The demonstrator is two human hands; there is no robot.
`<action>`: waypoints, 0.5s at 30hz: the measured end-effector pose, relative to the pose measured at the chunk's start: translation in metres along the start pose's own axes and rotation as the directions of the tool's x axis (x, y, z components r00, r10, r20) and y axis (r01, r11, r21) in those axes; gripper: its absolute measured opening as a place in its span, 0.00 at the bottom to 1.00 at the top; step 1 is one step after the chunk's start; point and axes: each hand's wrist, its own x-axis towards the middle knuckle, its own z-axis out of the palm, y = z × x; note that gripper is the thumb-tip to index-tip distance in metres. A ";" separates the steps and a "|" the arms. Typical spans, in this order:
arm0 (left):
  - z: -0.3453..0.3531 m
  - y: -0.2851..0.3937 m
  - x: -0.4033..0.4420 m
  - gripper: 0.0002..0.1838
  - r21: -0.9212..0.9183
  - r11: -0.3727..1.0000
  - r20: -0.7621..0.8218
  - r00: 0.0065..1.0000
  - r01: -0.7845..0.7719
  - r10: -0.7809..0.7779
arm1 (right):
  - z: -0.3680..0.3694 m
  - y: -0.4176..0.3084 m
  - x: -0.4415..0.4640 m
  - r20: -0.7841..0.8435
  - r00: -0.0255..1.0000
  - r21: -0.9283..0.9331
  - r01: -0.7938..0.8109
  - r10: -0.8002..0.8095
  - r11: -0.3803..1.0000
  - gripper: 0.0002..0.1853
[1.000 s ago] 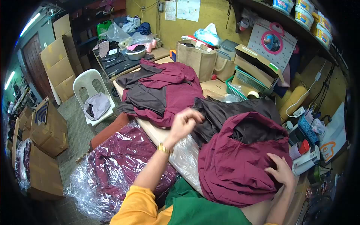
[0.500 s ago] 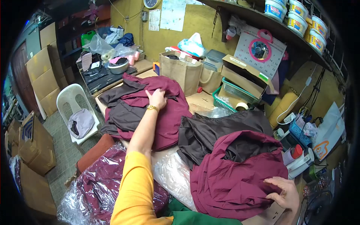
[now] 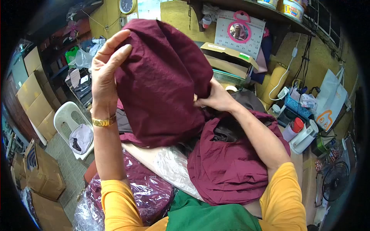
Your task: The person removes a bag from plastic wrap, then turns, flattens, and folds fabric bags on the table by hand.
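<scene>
A maroon fabric garment (image 3: 162, 84) is held up in front of me, hanging between both hands. My left hand (image 3: 108, 69) pinches its upper left edge between thumb and fingers. On the other side, my right hand (image 3: 217, 98) grips the right edge, with some fingertips hidden by the cloth. Below my right forearm, a second maroon garment (image 3: 227, 173) with a dark lining lies bunched on the table. Clear plastic (image 3: 173, 165) lies beside it, and a maroon item in clear plastic wrap (image 3: 148, 192) is at the lower left.
A white plastic chair (image 3: 71, 115) with a grey cloth item stands to the left, near cardboard boxes (image 3: 44, 169). At the back are an open carton (image 3: 227, 59) and a green basket (image 3: 227, 78). A white kettle (image 3: 304, 136) and blue basket (image 3: 296, 106) sit at right.
My left hand has lifted maroon cloth from the table toward me. My right hand has left the nearer garment and moved up and left to grip the raised cloth. The view has shifted.
</scene>
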 end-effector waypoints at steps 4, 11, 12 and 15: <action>-0.036 -0.008 0.014 0.22 0.099 0.992 -0.131 0.989 0.083 -0.070 | -0.022 -0.012 0.025 -0.272 0.939 -0.413 0.082 -0.209 0.907 0.19; -0.026 0.008 -0.042 0.20 0.387 0.921 -0.018 0.999 0.043 -0.039 | -0.113 -0.197 -0.049 -0.300 0.628 -0.769 0.285 -0.717 0.572 0.24; -0.013 0.017 -0.064 0.09 0.533 0.846 0.071 0.997 -0.008 -0.035 | -0.110 -0.216 -0.080 -0.226 0.617 -0.814 0.305 -0.754 0.494 0.19; 0.037 0.030 -0.136 0.04 0.368 0.924 0.436 0.897 -0.106 -0.071 | -0.112 -0.225 -0.169 -0.060 0.722 -0.920 0.228 -0.689 0.319 0.09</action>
